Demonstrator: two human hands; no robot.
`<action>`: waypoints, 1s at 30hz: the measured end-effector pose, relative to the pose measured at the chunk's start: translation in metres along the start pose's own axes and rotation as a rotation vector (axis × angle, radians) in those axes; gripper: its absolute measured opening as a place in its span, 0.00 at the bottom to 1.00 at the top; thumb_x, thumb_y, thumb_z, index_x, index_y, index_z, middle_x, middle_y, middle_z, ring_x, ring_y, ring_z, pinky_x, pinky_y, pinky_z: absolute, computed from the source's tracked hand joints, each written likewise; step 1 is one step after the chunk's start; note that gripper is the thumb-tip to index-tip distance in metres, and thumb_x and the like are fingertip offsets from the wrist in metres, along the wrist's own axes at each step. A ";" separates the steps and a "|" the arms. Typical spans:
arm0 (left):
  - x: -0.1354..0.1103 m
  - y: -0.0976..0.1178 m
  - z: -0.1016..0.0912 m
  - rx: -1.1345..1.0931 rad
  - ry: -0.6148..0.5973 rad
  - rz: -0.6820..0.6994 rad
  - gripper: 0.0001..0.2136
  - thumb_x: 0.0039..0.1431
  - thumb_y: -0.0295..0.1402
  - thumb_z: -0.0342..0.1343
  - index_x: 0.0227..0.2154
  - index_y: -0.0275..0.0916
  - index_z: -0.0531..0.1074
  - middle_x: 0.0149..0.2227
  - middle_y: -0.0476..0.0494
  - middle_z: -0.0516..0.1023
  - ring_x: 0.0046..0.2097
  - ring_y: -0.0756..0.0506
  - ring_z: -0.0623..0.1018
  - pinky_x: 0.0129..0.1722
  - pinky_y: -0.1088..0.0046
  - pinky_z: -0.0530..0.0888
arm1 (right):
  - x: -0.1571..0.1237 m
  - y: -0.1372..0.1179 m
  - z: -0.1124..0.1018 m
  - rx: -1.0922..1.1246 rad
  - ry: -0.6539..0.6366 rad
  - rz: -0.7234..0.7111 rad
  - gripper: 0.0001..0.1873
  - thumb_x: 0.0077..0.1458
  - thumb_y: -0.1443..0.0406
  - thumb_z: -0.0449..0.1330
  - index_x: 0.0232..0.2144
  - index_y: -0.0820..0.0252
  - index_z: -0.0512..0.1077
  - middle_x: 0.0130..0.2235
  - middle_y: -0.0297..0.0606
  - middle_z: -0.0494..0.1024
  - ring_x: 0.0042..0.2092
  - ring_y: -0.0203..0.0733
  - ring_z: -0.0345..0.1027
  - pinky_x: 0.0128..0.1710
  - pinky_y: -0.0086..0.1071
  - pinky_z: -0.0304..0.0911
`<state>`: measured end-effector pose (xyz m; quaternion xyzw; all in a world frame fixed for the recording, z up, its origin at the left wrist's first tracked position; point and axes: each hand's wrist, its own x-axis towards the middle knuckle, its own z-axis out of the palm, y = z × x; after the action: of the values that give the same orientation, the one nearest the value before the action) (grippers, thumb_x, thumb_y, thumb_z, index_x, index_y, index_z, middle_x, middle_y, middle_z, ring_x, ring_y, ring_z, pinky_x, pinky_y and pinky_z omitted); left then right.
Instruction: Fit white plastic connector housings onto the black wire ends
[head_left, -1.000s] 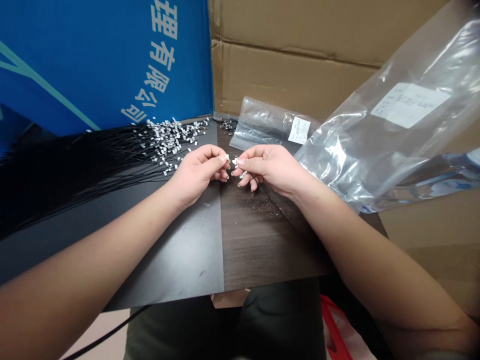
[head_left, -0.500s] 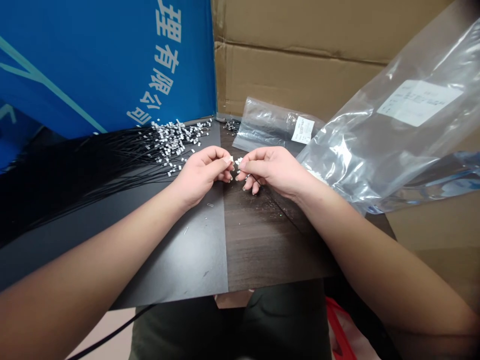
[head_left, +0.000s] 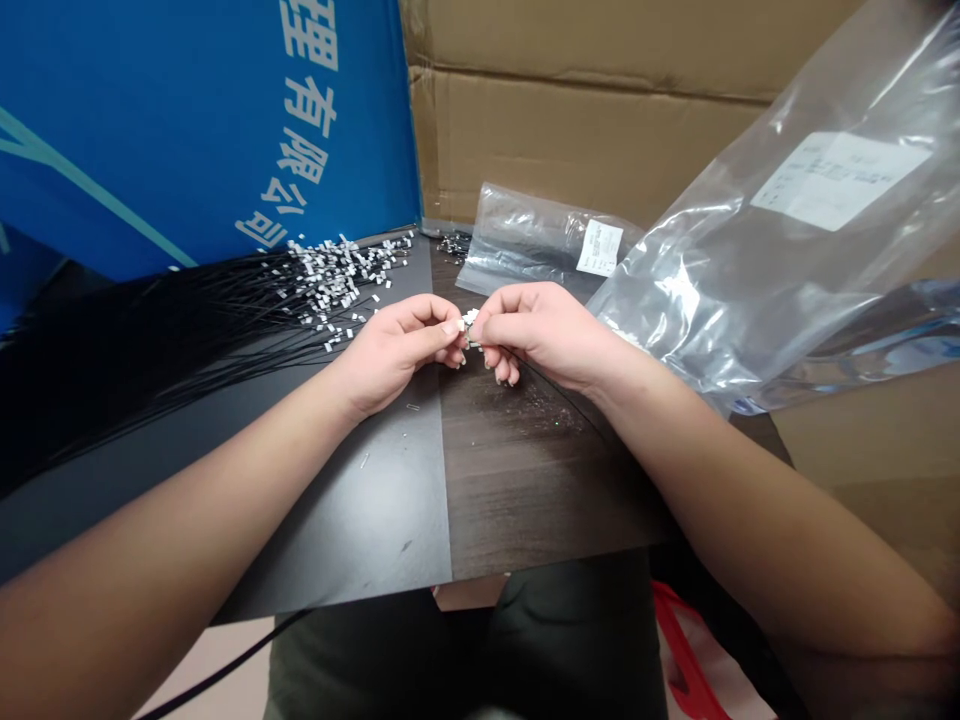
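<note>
Over the middle of the table my left hand (head_left: 401,350) pinches a small white connector (head_left: 460,325) between thumb and forefinger. Facing it, my right hand (head_left: 536,335) is closed on a thin black cable (head_left: 559,388), which trails under the wrist toward the lower right. The fingertips of both hands nearly meet, and the cable's end is hidden by the right fingers. A few more white connectors (head_left: 471,316) show just behind the fingertips. To the left lies a big bundle of black cables (head_left: 172,320) with white connectors (head_left: 337,275) on their ends.
Clear plastic bags (head_left: 525,240) with labels lie behind and to the right (head_left: 720,270). A blue printed panel (head_left: 187,120) and a cardboard wall (head_left: 600,130) close off the back. Small clear scraps (head_left: 365,461) are on the dark table (head_left: 517,510).
My right fingertips have come closer to the left ones, bringing the cable's end up to the white connector. The whole view has shifted slightly.
</note>
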<state>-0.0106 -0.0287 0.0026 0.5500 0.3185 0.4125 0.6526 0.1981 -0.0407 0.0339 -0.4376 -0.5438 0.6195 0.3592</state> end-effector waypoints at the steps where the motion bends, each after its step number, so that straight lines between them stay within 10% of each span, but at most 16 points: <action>1: 0.000 0.000 -0.001 -0.011 -0.018 -0.003 0.13 0.57 0.38 0.75 0.35 0.35 0.79 0.32 0.47 0.80 0.33 0.50 0.80 0.37 0.73 0.76 | 0.000 -0.001 0.000 -0.001 0.001 -0.004 0.03 0.48 0.71 0.66 0.27 0.61 0.75 0.21 0.33 0.77 0.19 0.34 0.69 0.16 0.24 0.62; 30: -0.001 0.002 0.000 -0.092 -0.082 -0.014 0.12 0.57 0.35 0.76 0.34 0.35 0.80 0.32 0.48 0.80 0.33 0.51 0.80 0.38 0.74 0.78 | -0.006 -0.007 0.000 -0.116 -0.023 -0.043 0.04 0.52 0.72 0.66 0.28 0.60 0.75 0.21 0.31 0.76 0.21 0.32 0.67 0.19 0.25 0.62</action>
<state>-0.0111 -0.0297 0.0047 0.5336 0.2763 0.3992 0.6925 0.2000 -0.0450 0.0422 -0.4388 -0.5921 0.5840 0.3403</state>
